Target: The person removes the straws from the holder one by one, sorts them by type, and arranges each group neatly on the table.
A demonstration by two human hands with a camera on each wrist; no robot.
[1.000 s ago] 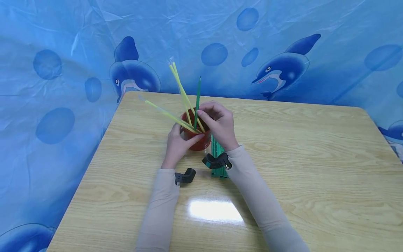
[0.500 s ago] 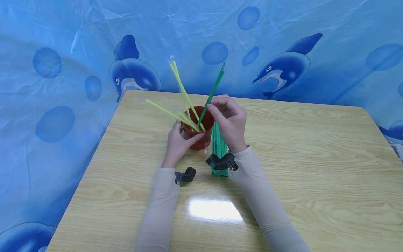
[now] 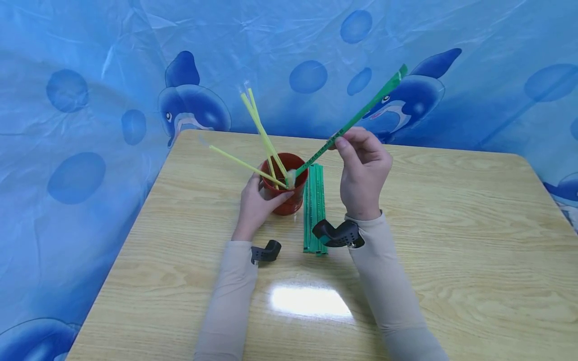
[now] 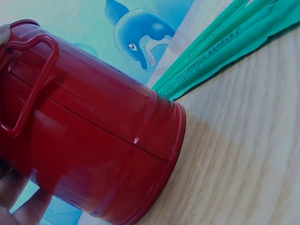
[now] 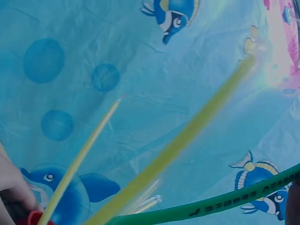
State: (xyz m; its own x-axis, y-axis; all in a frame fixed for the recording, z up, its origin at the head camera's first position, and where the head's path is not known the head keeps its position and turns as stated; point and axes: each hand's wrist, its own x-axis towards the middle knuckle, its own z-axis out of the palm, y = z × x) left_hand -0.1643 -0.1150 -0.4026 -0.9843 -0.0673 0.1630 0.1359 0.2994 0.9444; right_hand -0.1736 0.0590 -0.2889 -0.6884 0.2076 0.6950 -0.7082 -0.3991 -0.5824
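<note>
My left hand [image 3: 257,208] grips a red metal pail [image 3: 291,205], its thumb lying along the near rim. In the left wrist view a bent handle shows on the side of the pail [image 4: 93,126]. Several yellow straws [image 3: 262,130] in clear wrap stand in it, leaning left. Between thumb and fingers, my right hand [image 3: 366,170] pinches a long thin green printed packet [image 3: 361,113]. The packet slants up to the right, its lower end at the pail's mouth. Close up, the right wrist view has the packet [image 5: 187,211] slightly bowed beside a yellow straw [image 5: 178,145].
Several more green packets [image 3: 314,215] lie side by side on the wooden table [image 3: 451,250], just right of the pail. A blue dolphin-print sheet [image 3: 271,40] hangs behind the table. Each wrist bears a black camera mount [image 3: 266,252].
My right hand has moved right, away from the pail, still pinching the green packet. From nearly upright, the packet has tipped over to the right. The left hand stays on the pail.
</note>
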